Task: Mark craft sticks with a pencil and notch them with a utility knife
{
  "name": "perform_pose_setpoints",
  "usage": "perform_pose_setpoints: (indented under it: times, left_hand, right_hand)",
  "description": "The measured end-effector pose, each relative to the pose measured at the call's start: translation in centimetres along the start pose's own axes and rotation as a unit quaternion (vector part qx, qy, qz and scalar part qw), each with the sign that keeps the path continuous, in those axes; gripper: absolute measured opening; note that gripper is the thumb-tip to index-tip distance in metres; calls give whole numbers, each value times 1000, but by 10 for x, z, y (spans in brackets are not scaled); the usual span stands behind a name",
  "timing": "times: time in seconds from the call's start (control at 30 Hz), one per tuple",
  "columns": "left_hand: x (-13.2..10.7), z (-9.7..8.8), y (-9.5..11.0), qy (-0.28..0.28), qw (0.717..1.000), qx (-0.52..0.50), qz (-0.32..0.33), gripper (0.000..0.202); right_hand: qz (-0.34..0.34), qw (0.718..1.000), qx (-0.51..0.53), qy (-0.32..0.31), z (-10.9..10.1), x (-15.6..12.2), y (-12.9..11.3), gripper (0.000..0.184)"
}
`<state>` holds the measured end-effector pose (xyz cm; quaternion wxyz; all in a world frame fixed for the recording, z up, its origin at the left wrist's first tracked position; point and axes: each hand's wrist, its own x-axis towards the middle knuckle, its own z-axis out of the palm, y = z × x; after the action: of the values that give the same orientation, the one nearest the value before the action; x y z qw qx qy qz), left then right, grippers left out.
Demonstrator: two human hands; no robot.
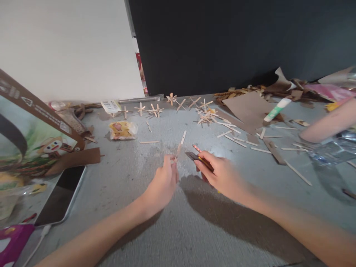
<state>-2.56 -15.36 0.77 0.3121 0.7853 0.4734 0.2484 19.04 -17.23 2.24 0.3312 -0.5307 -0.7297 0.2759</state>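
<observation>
My left hand (164, 180) is closed, pinching the lower end of a flat wooden craft stick (183, 138) that points up and away from me. A small dark mark shows on the stick. Just to the right, my right hand (221, 174) grips a craft knife (192, 156) with a dark tip and some yellow on its handle. A thin red-and-white pencil-like piece (197, 148) sticks out beside the knife from the same hand. The knife tip is close to the stick but apart from it. Another single stick (149, 142) lies flat beyond my left hand.
Star-shaped stick pieces (171, 98) stand along the back, near loose sticks (236, 140). At right are cardboard (246, 109), a green-and-white tube (277, 110) and a clear plastic container (336, 150). A yellow packet (122, 130), a phone (62, 196) and a printed box (52, 126) are at left.
</observation>
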Motion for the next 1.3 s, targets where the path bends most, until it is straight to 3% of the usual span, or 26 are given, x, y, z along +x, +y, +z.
perform_pose_setpoints:
  times: [0.13,0.23,0.53,0.83,0.97,1.13,1.3]
  left_hand:
    - [-2,10,3,33,992,-99,69,24]
    - [-4,13,0,32,986,-145,81,23]
    - [-8,15,-11,14,985,-166,37,27]
    - [-6,7,1,-8,995,-99,3,26]
    - [-1,-2,7,-21,998,1,-55,27]
    - [5,-9,14,-84,975,194,-60,42]
    - [5,-13,17,-122,956,259,-65,56]
  right_hand:
    - [56,973,218,-58,16,-8,-8,31]
    - [47,969,240,-30,24,-14,-11,33]
    - [-43,994,93,42,21,-13,-13,31]
    - [-54,996,54,46,18,-13,-12,33]
    - [-73,996,-42,17,10,-4,0,27]
    - [-97,968,-230,-28,-6,5,7,24]
    - [-85,942,-316,-80,-12,6,3,25]
